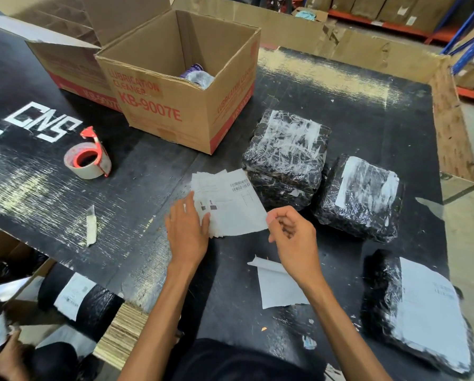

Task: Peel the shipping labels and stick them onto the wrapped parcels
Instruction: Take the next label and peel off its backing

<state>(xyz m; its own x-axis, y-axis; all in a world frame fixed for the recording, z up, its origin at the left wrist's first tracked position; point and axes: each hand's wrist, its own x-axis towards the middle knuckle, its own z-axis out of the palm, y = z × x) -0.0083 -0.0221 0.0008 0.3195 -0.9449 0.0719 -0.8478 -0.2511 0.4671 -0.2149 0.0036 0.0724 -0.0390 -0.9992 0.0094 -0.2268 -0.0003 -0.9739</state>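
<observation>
The labels [205, 185] lie in a loose stack mid-desk [340, 105]. The left hand [187, 229] rests on the stack's near-left edge with its fingers fairly straight, its grip wide and holding nothing. The right hand [291, 232] has a narrow grip, thumb and forefinger pinching the near-right corner of the top label [236, 207] (barcode side up). Two stacked parcels [285, 158] sit just beside the stack on its far-right side, with a single parcel [365, 199] to their right. A near parcel [387, 298] by the desk's right edge carries a white label. A blank sheet [277, 292] lies under the right wrist. Tape [89, 160], a knife [91, 226] and an open box [175, 105] are further left.
</observation>
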